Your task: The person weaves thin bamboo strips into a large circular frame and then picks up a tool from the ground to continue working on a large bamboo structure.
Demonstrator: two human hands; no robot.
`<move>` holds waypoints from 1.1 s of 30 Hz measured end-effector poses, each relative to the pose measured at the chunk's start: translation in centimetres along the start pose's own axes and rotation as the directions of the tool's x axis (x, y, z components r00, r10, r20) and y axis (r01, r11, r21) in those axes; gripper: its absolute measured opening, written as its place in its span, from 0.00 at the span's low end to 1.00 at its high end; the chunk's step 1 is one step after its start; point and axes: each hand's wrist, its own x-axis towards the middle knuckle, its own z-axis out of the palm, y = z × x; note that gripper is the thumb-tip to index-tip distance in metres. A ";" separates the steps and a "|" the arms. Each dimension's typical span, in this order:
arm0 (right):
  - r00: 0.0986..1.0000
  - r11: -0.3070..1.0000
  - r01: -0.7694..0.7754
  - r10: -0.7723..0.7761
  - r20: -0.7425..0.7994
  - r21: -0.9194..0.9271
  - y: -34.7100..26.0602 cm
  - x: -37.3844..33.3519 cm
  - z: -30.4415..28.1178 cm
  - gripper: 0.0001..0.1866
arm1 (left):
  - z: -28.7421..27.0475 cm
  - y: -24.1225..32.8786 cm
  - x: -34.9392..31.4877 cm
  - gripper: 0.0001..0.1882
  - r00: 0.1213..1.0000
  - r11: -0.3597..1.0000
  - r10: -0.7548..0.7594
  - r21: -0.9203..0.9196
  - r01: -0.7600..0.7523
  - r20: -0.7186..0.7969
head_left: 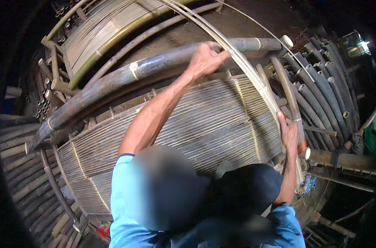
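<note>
Your strips (251,74), pale, long and thin, run in a bowed band from beyond the top edge, across the thick pole (163,63) and down over the right end of the slats (188,113). Your right hand (290,132) is closed round their lower stretch, the thumb lying up along them; your left hand (207,59) is half curled above the pole, its thumb tip at their edge (whether it truly pinches them, I cannot tell). They look like split bamboo, so expect them to be light for their length, springy along it and fairly smooth, likely to slide through a loose hold. The edges could be sharp, so you would do better to press on the flat faces than to run a finger along the sides. Two holds set well apart, as your hands are, should suit them: a firm one low down and a light guiding one by the pole, with no tight kink between.
</note>
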 end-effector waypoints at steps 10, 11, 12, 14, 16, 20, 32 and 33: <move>0.998 0.994 0.064 -0.064 0.000 -0.083 -8.0 21.7 1.6 0.49 | -5.6 -3.2 3.0 0.35 0.994 0.703 0.031 0.709 0.053 -0.105; 0.999 0.995 0.054 -0.054 0.003 -0.088 -9.1 23.4 1.4 0.49 | -5.4 -2.9 3.2 0.35 0.998 0.700 0.057 0.714 -0.013 -0.038; 0.996 0.993 0.080 -0.077 0.034 -0.088 -10.9 24.4 1.7 0.49 | -5.1 -3.4 2.9 0.33 0.993 0.652 0.109 0.757 -0.040 -0.042; 0.992 0.991 0.107 -0.101 0.072 -0.086 -13.9 26.7 2.5 0.50 | -4.8 -4.4 2.6 0.31 0.987 0.599 0.154 0.798 -0.059 -0.043; 0.994 0.986 0.095 -0.086 0.070 -0.134 -15.6 29.2 2.3 0.50 | -4.1 -4.2 3.1 0.28 0.974 0.527 0.225 0.846 -0.086 -0.041; 0.995 0.958 0.094 -0.085 0.044 -0.271 -16.5 32.7 2.4 0.53 | -3.6 -2.4 4.0 0.29 0.983 0.545 0.179 0.829 -0.124 0.029; 0.994 0.954 0.072 -0.091 -0.055 -0.290 -14.3 31.8 4.8 0.45 | -3.7 -1.0 5.0 0.33 0.994 0.553 -0.109 0.829 0.078 -0.020; 0.995 0.956 0.065 -0.083 -0.049 -0.286 -14.4 31.7 4.9 0.45 | -3.8 -0.8 5.1 0.33 0.987 0.554 -0.157 0.824 0.117 -0.034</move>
